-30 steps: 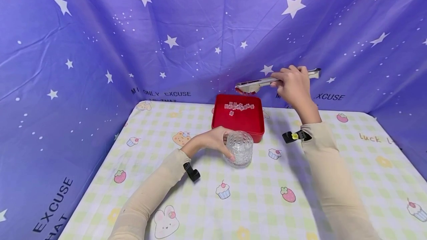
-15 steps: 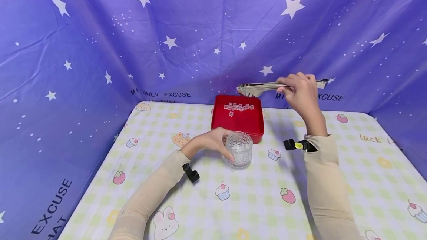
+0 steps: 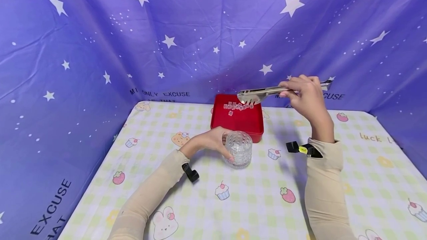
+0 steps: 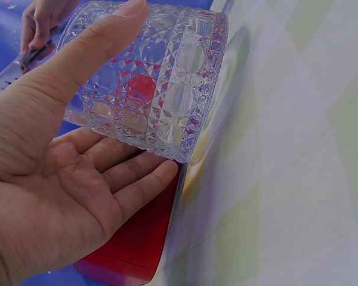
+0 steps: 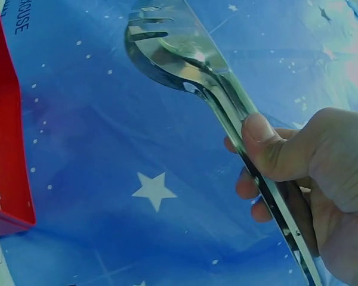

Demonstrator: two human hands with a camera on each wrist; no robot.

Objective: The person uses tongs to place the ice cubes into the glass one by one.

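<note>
My left hand [image 3: 214,140] holds a clear, patterned drinking glass [image 3: 241,151] upright on the tablecloth, in front of the red tray. In the left wrist view the thumb lies across one side of the glass [image 4: 179,89] and the fingers [image 4: 137,182] reach the other. My right hand [image 3: 308,97] grips metal tongs [image 3: 257,95] by their arms, the slotted heads over the back of the tray. The right wrist view shows the tongs' arms squeezed close, with nothing visible between the heads [image 5: 173,56]. Several small clear cubes [image 3: 233,106] lie in the tray.
The square red tray [image 3: 237,124] stands at the back of the table, just behind the glass. A purple star-patterned curtain [image 3: 186,21] rises behind and at both sides. A checked tablecloth [image 3: 257,210] with printed cupcakes and strawberries covers the table.
The tongs have come down from above the tray's back edge to over the cubes, and my right hand has shifted down and right. My left hand and the glass stay put.
</note>
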